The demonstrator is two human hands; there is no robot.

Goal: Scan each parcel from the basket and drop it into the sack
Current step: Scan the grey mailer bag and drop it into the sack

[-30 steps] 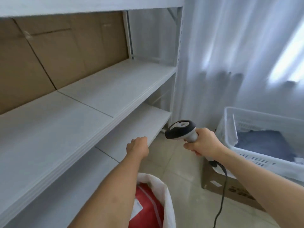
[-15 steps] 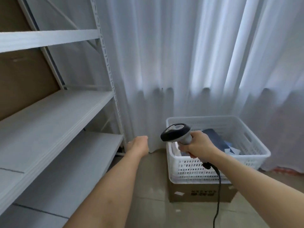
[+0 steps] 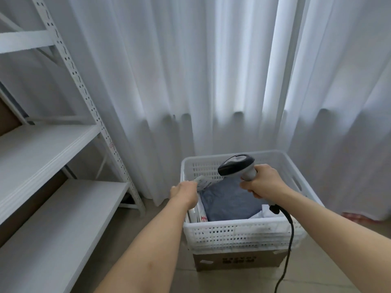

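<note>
Left hand (image 3: 184, 194) is at the basket's (image 3: 241, 231) near-left corner, fingers curled onto the edge of a white parcel (image 3: 202, 181) sticking up there, though the pinch itself is half hidden, so call it a probable grip. Right hand (image 3: 263, 183) is wrapped tight round the scanner (image 3: 237, 164), head hanging over the basket. Inside lies a blue-grey parcel (image 3: 229, 203), with more white ones showing at the right edge. The sack is out of view. So at least a few parcels remain: this one needs lifting, scanning and dropping, then the others.
</note>
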